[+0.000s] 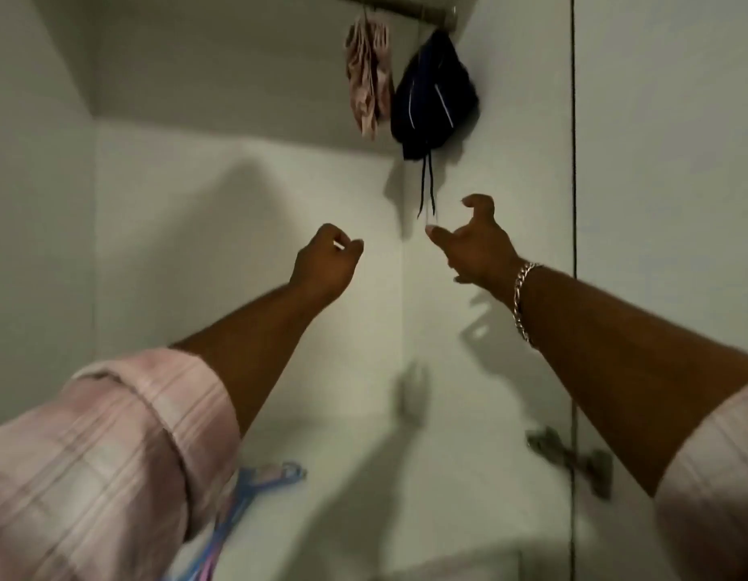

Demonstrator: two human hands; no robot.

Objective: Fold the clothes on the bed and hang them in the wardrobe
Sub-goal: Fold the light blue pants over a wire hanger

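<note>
Wardrobe (pixel 246 195) holds pink garment (pixel 368 77) and navy shorts (pixel 433 98) on its rail (pixel 405 8); left hand (pixel 326 262) fisted empty, right hand (pixel 475 241) grip wide.

Item one: chain bracelet (pixel 523 299), silver-coloured, flat links, worn round my right wrist.

Item two: left sleeve (pixel 112 454), pale pink with faint crossing stripes, cuff rolled back on the forearm, filling the lower left corner.

Item three: right sleeve (pixel 716 475), same pale pink cloth, cut off by the lower right edge.

Item four: grey metal fitting (pixel 569 457), blurred, fixed to a white panel (pixel 489 392) just beside the seam; I could not tell its kind.

Item five: dark vertical seam (pixel 574 161), thin, running down the right side between white panels.
</note>
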